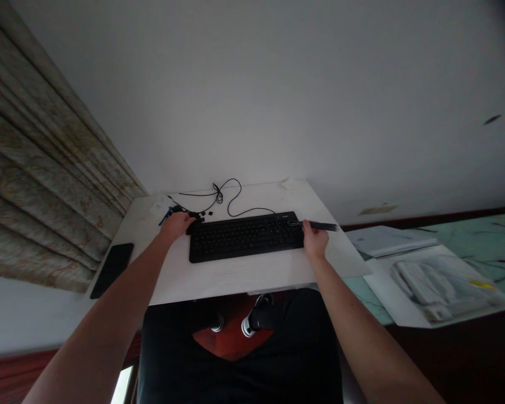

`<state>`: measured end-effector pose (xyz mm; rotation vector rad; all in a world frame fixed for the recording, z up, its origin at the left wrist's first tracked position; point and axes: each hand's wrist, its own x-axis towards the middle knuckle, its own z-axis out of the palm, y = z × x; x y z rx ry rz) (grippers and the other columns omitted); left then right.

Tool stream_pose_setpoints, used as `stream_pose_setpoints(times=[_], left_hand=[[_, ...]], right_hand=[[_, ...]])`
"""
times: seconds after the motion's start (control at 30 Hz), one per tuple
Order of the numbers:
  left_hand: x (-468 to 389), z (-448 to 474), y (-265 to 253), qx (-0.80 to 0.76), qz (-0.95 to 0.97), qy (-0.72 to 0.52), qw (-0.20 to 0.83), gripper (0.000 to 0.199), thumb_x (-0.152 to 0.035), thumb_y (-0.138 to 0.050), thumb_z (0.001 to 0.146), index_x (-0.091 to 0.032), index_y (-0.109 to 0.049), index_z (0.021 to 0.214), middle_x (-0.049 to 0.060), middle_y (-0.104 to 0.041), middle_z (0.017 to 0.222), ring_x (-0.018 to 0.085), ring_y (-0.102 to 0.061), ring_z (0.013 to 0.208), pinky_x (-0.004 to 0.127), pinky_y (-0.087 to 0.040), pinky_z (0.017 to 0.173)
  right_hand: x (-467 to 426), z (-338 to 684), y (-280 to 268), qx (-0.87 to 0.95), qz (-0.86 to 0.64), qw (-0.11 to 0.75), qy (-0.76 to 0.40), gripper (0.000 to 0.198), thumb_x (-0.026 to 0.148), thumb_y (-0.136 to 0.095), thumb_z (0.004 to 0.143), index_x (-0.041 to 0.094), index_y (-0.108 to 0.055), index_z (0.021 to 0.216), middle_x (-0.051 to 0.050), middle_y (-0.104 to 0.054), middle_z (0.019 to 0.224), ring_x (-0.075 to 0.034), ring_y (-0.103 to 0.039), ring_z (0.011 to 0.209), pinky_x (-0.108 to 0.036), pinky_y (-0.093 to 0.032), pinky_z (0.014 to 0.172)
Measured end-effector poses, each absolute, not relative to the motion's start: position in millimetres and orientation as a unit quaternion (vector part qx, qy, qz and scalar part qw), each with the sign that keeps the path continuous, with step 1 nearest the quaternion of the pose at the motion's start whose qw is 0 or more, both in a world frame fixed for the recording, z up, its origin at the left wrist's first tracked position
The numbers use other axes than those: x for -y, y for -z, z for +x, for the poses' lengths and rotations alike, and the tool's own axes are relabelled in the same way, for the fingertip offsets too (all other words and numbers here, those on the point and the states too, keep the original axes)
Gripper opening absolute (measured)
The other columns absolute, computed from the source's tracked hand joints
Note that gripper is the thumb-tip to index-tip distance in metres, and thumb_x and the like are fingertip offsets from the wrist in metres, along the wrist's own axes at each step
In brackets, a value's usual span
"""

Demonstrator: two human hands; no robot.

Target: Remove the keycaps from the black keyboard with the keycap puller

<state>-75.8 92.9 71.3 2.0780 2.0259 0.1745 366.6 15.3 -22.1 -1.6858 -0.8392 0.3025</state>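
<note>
A black full-size keyboard lies on the white table, its right end turned slightly away from me. My right hand grips a slim dark keycap puller over the keyboard's right end; thin wire loops show at its left tip, and the dark other end sticks out right of the hand. At the keyboard's upper left corner, my left hand is bunched among small loose black keycaps. Its fingertips are partly hidden, so what they pinch does not show. A small blue object lies beside that hand.
A black cable runs from the keyboard to a tied bundle near the wall. A dark phone-like slab lies at the table's left edge. Papers and an open white box with a plastic-wrapped item sit at right. Curtains hang at left.
</note>
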Motion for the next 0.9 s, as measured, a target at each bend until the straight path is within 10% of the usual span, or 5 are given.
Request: stream_pose_setpoints(times=[0.9], left_hand=[[-0.4, 136.1, -8.3, -0.52, 0.816, -0.243, 0.07, 0.022, -0.028, -0.052, 0.095, -0.021, -0.063, 0.113, 0.011, -0.065, 0.116, 0.027, -0.058, 0.113, 0.045, -0.04, 0.104]], right_hand=[[-17.7, 371.2, 27.0, 0.342, -0.69, 0.613, -0.175, 0.041, 0.054, -0.064, 0.077, 0.014, -0.069, 0.084, -0.008, -0.072, 0.073, -0.023, -0.07, 0.073, -0.037, -0.056, 0.075]])
